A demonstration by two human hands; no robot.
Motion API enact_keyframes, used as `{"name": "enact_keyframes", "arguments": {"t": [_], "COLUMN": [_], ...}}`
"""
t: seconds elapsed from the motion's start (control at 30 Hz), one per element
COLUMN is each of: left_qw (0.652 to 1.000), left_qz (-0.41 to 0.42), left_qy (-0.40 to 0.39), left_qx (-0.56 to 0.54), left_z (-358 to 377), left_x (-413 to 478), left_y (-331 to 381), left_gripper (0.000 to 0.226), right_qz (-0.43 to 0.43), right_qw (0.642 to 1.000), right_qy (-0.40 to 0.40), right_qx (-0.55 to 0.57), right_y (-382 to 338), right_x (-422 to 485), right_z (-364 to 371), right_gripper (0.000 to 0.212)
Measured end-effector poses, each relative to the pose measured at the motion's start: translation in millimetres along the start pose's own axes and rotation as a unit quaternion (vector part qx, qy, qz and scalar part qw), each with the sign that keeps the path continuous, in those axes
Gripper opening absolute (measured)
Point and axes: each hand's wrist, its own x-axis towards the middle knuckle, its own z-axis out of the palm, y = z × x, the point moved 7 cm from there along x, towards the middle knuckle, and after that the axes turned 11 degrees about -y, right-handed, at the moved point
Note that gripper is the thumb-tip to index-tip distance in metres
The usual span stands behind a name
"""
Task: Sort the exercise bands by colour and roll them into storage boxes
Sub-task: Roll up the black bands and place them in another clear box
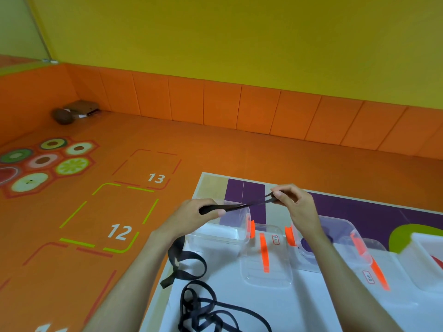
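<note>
A black exercise band [242,205] is stretched taut between my two hands above the table. My left hand [196,213] grips one end with curled fingers. My right hand [293,202] pinches the other end between thumb and fingertips. Directly under the band stands a clear storage box [223,232] with orange clips. A second clear box [335,238] under my right forearm holds a purple band [308,246]. Several more black bands [203,305] lie tangled on the white table surface near me, and one loops under my left wrist.
A clear lid [267,257] with an orange clip lies between the two boxes. Another lid [374,269] and a white container [429,257] sit at the right. The table's left edge [167,267] drops to an orange floor with numbered squares.
</note>
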Motion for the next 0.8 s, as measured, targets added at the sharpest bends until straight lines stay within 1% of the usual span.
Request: {"name": "enact_keyframes", "arguments": {"t": [0.1,0.2,0.27,0.33,0.4,0.5,0.53,0.6,0.63,0.7,0.8], "left_qw": [0.993,0.989,0.986,0.984,0.978,0.972,0.972,0.975,0.979,0.986,0.995], "left_qz": [-0.039,-0.033,-0.028,-0.029,-0.02,0.003,0.009,0.02,0.021,0.023,0.051], "left_qy": [0.047,0.063,0.056,0.059,0.067,0.078,0.079,0.073,0.062,0.026,0.002], "left_qx": [0.096,0.131,0.151,0.168,0.197,0.223,0.223,0.208,0.196,0.161,0.088], "left_z": [-7,-10,-10,-13,-16,-19,-20,-23,-24,-22,-22], "left_x": [-1,-2,0,0,0,-1,-1,1,2,3,3], "left_y": [5,13,15,14,16,25,28,38,42,53,69], "left_gripper": [0.049,0.054,0.054,0.054,0.054,0.053,0.054,0.054,0.051,0.046,0.053], "right_qz": [-0.005,0.015,0.033,0.043,0.05,0.087,0.093,0.079,0.063,0.045,0.074], "right_qw": [0.998,0.995,0.997,0.999,0.998,0.987,0.982,0.98,0.978,0.97,0.95], "right_qy": [0.013,-0.002,-0.003,0.005,0.002,-0.059,-0.079,-0.11,-0.128,-0.192,-0.288], "right_qx": [-0.056,-0.094,-0.074,-0.029,-0.034,-0.124,-0.142,-0.149,-0.15,-0.141,-0.097], "right_y": [-4,-4,-2,0,3,18,19,11,1,-19,-38], "right_x": [-3,-3,-5,-7,-6,4,6,12,14,17,17], "right_z": [1,5,6,5,4,11,17,34,47,79,125], "right_gripper": [0.01,0.014,0.013,0.012,0.017,0.024,0.021,0.011,0.016,0.032,0.044]}}
